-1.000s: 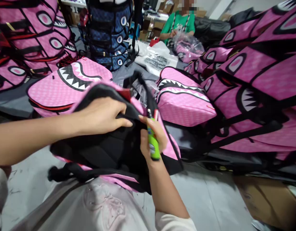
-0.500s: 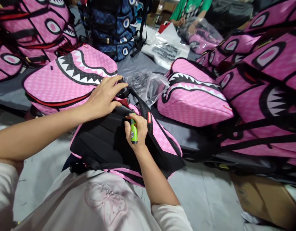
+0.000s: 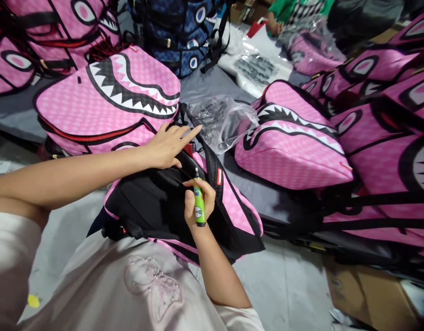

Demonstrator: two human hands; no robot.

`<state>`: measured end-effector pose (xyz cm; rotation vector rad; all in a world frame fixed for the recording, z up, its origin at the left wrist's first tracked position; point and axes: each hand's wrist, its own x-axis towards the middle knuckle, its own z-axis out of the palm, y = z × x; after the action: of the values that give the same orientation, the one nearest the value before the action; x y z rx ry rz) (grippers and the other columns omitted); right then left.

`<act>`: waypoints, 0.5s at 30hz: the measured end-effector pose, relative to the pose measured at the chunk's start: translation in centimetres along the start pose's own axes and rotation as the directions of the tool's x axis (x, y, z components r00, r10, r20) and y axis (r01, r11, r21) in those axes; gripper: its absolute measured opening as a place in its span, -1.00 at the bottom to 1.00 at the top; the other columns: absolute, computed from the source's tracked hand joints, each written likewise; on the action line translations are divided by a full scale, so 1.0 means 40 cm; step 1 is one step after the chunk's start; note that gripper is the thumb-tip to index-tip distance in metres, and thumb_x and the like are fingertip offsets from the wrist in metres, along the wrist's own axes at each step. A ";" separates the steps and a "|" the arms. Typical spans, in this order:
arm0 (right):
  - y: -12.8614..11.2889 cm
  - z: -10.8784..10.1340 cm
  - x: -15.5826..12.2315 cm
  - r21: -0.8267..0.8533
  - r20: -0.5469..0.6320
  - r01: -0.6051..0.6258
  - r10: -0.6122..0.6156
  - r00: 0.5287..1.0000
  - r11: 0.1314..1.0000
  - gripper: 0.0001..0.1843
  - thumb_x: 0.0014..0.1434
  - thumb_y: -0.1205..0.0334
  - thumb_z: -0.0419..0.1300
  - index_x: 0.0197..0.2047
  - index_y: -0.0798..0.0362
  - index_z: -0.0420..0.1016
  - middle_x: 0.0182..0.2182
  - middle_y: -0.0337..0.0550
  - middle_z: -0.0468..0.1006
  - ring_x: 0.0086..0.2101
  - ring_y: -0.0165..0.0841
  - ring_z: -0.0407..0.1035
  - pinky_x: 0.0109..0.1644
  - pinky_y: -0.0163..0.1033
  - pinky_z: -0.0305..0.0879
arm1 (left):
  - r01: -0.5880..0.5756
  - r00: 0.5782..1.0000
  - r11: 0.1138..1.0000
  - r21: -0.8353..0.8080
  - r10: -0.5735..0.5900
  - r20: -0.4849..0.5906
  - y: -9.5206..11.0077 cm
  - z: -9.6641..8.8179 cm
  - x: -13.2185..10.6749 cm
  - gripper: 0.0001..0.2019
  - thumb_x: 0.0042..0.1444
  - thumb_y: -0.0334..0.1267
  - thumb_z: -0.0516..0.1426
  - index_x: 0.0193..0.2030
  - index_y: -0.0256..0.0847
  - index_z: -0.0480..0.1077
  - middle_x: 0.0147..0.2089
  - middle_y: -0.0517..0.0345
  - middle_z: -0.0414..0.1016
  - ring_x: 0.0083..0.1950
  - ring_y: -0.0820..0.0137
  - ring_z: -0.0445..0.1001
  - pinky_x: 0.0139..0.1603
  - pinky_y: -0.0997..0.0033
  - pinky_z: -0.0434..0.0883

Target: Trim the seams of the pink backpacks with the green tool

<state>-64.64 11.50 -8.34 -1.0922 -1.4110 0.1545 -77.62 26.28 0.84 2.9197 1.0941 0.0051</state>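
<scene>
My right hand grips a green marker pen, its narrow pale tip pointing away from me. Beneath it a pink backpack with a black padded back leans across my lap, back side up. My left hand lies over the backpack's top edge, fingers spread, near the black straps; whether its fingertips press on the fabric I cannot tell. A red label shows on the shoulder strap. Just beyond my left hand lies another pink backpack with a shark-mouth print.
Crumpled clear plastic lies between that backpack and a third pink one. Stacks of pink backpacks rise at right and left, blue ones at the back. A co-worker's green sleeve shows behind. Cardboard lies on the floor.
My left hand has shifted right along the backpack's top edge, fingers stretched further. My right hand with the marker pen sits slightly lower and further right. The pen's tip now looks pale instead of dark.
</scene>
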 end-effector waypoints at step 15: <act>0.023 0.008 -0.009 0.025 -0.021 -0.115 0.115 0.993 0.993 -0.68 0.32 0.17 0.14 0.13 -0.09 0.33 -0.28 -0.19 0.59 -0.24 -0.24 0.55 -0.01 -0.02 0.44 | -0.081 0.996 0.988 0.135 0.075 0.049 0.046 0.023 0.013 0.19 0.06 -0.13 0.35 0.57 -0.11 -0.43 0.60 -0.32 -0.31 0.40 -0.09 0.20 0.29 -0.06 0.23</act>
<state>-64.54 11.95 -9.29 -1.1523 -1.3234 0.2406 -76.00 25.22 -0.04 3.0655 1.0124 -0.1374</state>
